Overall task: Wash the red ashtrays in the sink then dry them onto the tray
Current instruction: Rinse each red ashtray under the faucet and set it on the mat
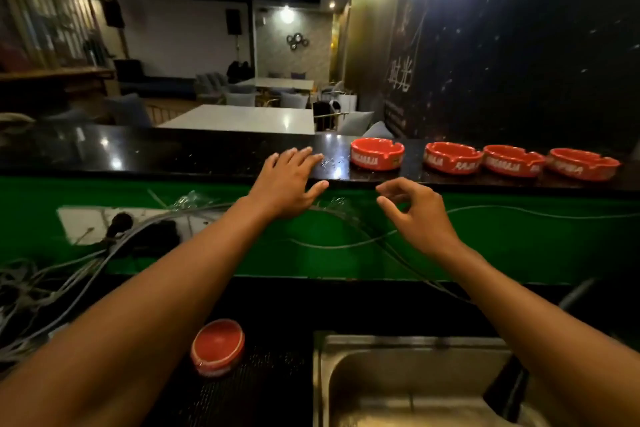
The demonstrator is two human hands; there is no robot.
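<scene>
1. Left hand (289, 184) flat, fingers spread, resting on counter edge (207, 152); right hand (414, 210) loosely curled, holding nothing.
2. Upturned ashtray (217, 350) draining beside sink (412, 374).
3. Four ashtrays (377, 153) unwashed on counter.
4. Next, probably: reach nearest, carry to sink.

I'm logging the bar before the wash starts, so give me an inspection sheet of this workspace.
Surface: glossy black bar counter above a green panel; steel sink below.
Job's things: four red ashtrays upright in a row on the counter; a fifth ashtray upside down on the dark mat left of the sink.
Clutter: nothing seen.
Hands: left hand flat, fingers on the counter edge; right hand loosely curled, empty.
Cables: grey tangle at left, strands trailing across the panel.
Surroundings: dim lounge, white tables.
</scene>
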